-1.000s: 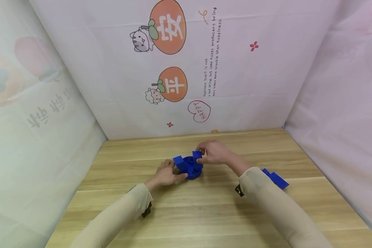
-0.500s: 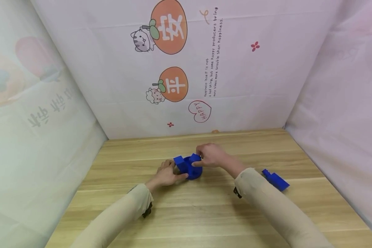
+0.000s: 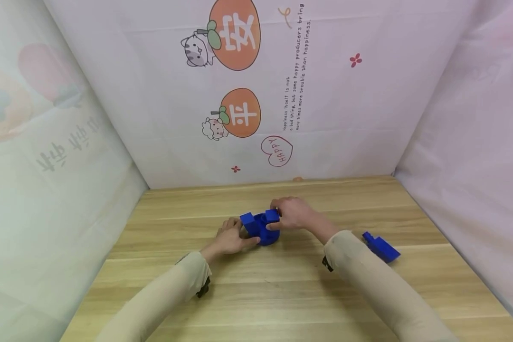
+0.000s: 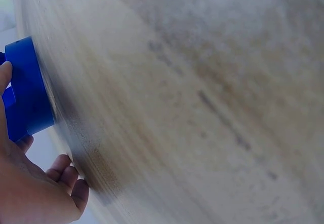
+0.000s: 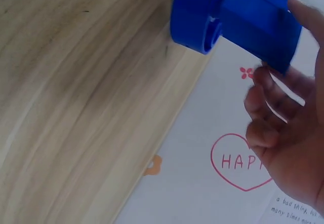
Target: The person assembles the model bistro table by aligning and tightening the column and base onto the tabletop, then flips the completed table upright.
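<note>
A round blue base (image 3: 265, 237) lies on the wooden table, with a blue block (image 3: 250, 224) standing at its left side. The left hand (image 3: 230, 239) grips the base from the left, its thumb on the near rim; the left wrist view shows that thumb against the blue wall (image 4: 30, 92). At the base's right side, the right hand (image 3: 295, 213) pinches a second blue block (image 3: 272, 215) between thumb and fingers. In the right wrist view this block (image 5: 258, 26) is beside the round base (image 5: 190, 21); whether it is seated cannot be told.
Another blue piece (image 3: 381, 249) with a narrow knobbed end lies on the table (image 3: 256, 294) at the right, just beyond the right sleeve. White printed cloth (image 3: 333, 118) stands behind the table and along both sides.
The block in the right hand has turned and dropped a little toward the base, and the right hand has shifted slightly with it. The left hand still holds the base.
</note>
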{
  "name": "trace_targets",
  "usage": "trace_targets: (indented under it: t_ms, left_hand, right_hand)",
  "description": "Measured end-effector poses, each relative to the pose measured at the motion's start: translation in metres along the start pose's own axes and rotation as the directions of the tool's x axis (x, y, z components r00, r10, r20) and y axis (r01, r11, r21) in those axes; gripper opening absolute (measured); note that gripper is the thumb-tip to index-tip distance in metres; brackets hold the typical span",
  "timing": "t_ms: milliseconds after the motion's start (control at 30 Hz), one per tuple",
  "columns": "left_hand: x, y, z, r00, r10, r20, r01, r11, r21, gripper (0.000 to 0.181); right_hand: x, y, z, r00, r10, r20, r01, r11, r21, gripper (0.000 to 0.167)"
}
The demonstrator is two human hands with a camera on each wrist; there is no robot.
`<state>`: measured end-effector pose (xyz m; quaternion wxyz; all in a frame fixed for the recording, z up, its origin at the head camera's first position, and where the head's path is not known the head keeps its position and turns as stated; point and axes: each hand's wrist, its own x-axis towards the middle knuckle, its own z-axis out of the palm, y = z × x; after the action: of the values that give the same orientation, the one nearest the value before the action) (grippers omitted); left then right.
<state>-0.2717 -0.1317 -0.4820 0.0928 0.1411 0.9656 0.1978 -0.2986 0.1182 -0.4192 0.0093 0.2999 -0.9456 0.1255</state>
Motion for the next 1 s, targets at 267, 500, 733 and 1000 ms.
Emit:
trace_targets:
  t_ms: [267, 500, 733, 1000]
  left_hand:
    - [0.004, -0.002, 0.000, 1.000, 0.007, -0.011, -0.007, 1.000, -0.005, 0.103]
    - [0.002, -0.002, 0.000, 1.000, 0.007, 0.003, -0.007, 1.000, 0.003, 0.104]
    - [-0.001, -0.001, -0.001, 1.000, 0.007, 0.016, -0.007, 1.000, 0.001, 0.102]
    - [-0.001, 0.000, -0.002, 1.000, 0.011, 0.013, -0.011, 1.000, 0.000, 0.102]
  right_hand:
    - [0.000, 0.002, 0.001, 0.998, 0.061, 0.011, -0.061, 0.998, -0.016, 0.050]
    - [-0.005, 0.007, 0.000, 1.000, -0.015, 0.020, 0.015, 1.000, 0.013, 0.052]
    - [-0.008, 0.010, 0.004, 1.000, -0.007, 0.014, 0.007, 1.000, 0.007, 0.047]
    - [-0.006, 0.011, 0.007, 0.998, -0.055, 0.025, 0.054, 0.998, 0.045, 0.048]
